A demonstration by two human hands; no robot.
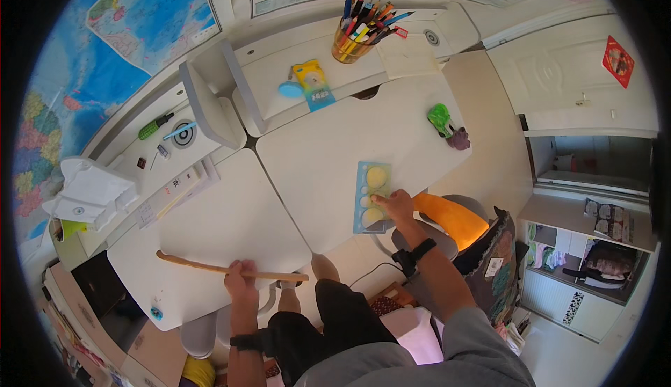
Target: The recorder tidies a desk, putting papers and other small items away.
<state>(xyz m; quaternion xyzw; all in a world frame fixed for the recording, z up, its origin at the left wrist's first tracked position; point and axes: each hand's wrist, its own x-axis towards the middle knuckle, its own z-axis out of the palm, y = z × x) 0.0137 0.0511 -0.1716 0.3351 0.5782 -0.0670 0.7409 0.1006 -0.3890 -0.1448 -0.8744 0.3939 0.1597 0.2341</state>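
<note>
My left hand (241, 278) is closed around a slim wooden stick (196, 265), slightly curved at its left end. The stick lies crosswise over the front of the left white desk (209, 219). In my right hand (396, 206) is a flat light-blue pack (361, 198) with yellow and white round shapes on its face. My thumb presses on its face and the other fingers are partly hidden. The pack is over the front edge of the right white desk (314, 177).
A cup of pens and pencils (350, 46) stands on the back shelf near a yellow-and-blue packet (314, 86). A green toy car (440, 119) sits at the right, beside a small purple object (459, 139). Chairs, one with an orange cushion (453, 219), stand before the desks.
</note>
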